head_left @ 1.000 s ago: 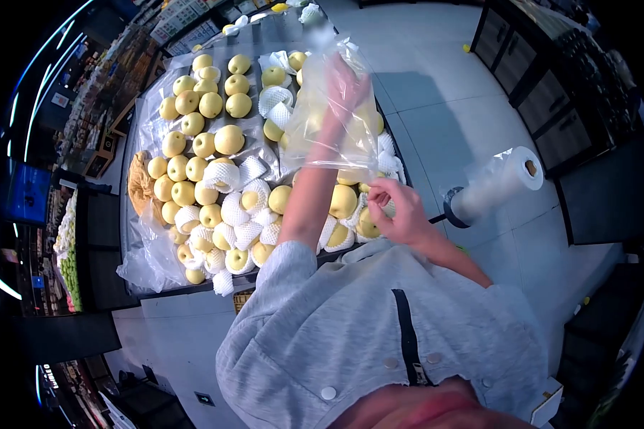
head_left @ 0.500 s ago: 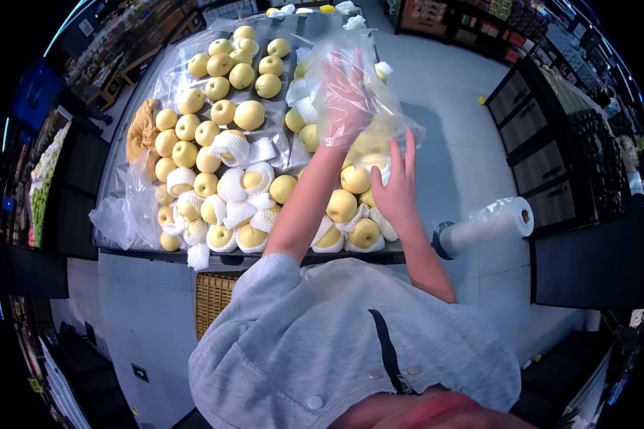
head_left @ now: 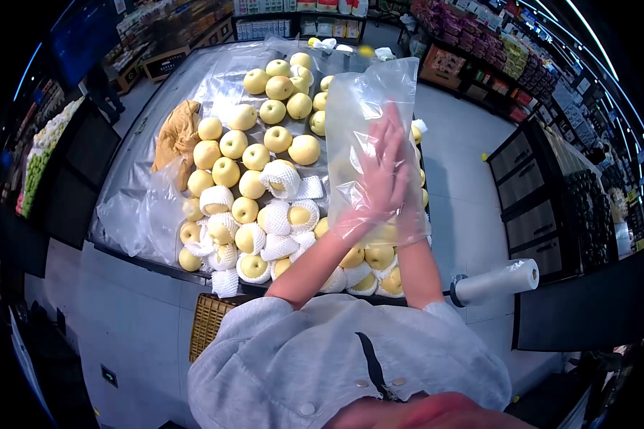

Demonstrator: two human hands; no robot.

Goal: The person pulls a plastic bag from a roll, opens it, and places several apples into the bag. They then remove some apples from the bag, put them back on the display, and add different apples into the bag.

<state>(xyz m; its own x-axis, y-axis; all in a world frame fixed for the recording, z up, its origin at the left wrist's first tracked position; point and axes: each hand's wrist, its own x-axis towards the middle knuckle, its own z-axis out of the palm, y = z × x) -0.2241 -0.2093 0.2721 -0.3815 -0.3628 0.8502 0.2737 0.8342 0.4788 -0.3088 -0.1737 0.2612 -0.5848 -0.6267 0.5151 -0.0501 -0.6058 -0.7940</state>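
A clear plastic bag (head_left: 347, 136) stands up over the fruit display with its mouth toward me. Inside it, my left hand (head_left: 376, 189) is stretched out with its fingers pointing up and away. My right hand (head_left: 406, 193) is also within the plastic, close against the left one, its fingers extended and partly covered. The film blurs the fingertips, and neither hand holds any fruit. Round yellow pears (head_left: 256, 156) lie left of the bag and beneath it, several wrapped in white foam nets (head_left: 280, 179).
A brown crumpled cloth or bag (head_left: 177, 136) and loose clear plastic (head_left: 147, 218) lie on the display's left side. A roll of plastic bags (head_left: 497, 281) juts out at the right front corner. A wicker basket (head_left: 207, 322) sits below the front edge. Dark cabinets (head_left: 529, 193) stand right.
My right hand has moved from beside the bag into it, next to the left hand. The bag now stands straighter and more spread out. My view has tilted up a little.
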